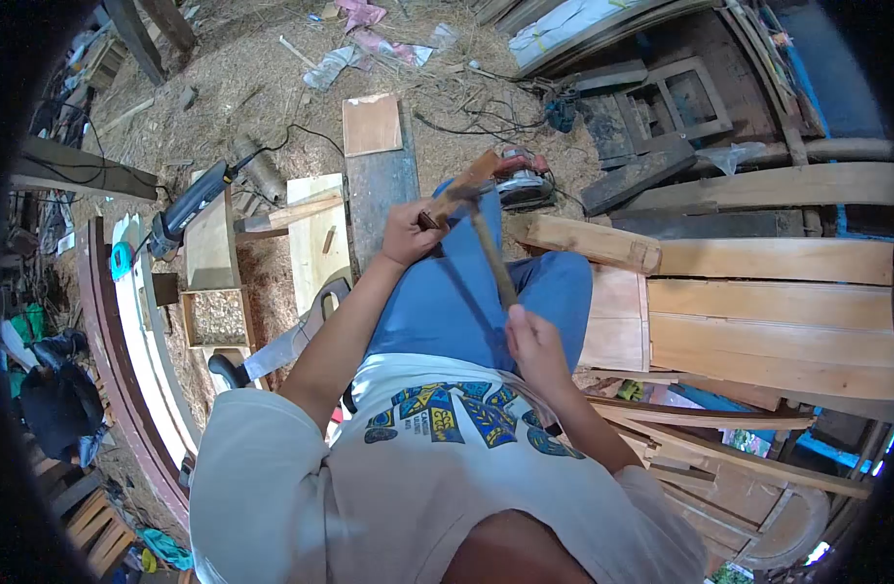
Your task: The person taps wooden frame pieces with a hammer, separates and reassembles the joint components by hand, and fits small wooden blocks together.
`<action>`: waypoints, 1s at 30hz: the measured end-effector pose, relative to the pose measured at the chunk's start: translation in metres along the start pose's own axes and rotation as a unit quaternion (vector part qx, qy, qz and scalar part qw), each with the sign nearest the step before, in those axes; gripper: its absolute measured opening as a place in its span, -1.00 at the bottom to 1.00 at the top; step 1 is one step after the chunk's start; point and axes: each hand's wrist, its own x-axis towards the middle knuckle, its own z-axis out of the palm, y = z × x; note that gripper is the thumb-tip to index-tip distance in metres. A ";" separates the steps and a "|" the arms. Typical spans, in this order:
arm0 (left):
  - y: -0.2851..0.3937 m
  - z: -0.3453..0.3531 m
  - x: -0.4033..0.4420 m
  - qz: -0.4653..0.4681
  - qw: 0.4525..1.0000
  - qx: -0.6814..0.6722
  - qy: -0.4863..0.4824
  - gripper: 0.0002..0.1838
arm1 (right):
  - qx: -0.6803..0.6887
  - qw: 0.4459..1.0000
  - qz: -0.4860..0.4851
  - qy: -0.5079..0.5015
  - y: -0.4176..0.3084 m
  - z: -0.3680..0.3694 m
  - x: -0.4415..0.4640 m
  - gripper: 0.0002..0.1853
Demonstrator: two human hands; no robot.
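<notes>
My left hand (408,234) is closed round the near end of a brown wooden block (478,173), held tilted above my knees. Something dark shows at the block's near end; its kind is unclear. My right hand (534,341) grips the lower end of a hammer (493,255), whose handle slants up and left. The hammer's head is at the block, and I cannot tell whether they touch. Under both hands are my blue trousers (427,311).
A handsaw (283,348) and boards (318,238) lie at my left, beside a corded power tool (196,206). Ahead sits a red sander (522,175). A thick timber piece (588,241) and wooden panels (768,297) are on my right. Shavings cover the ground (242,68).
</notes>
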 end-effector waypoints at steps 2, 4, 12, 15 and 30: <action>0.001 0.000 -0.002 -0.015 1.000 -0.001 0.013 -0.75 | 0.006 0.998 -0.052 0.026 -0.024 -0.001 -0.013 -0.49; -0.001 0.001 -0.003 -0.024 1.000 -0.002 0.008 -0.73 | -0.022 0.993 -0.102 0.055 -0.029 0.002 -0.019 -0.48; 0.002 -0.004 -0.002 -0.002 1.000 0.013 -0.023 -0.74 | -0.035 0.996 -0.076 0.025 -0.017 0.000 -0.010 -0.45; -0.004 0.001 -0.003 0.004 0.999 0.041 -0.016 -0.76 | -0.025 0.990 -0.123 0.069 -0.024 0.003 -0.018 -0.45; 0.002 -0.001 0.004 -0.015 0.999 0.019 -0.024 -0.74 | -0.103 0.994 -0.024 0.009 -0.008 0.000 -0.009 -0.49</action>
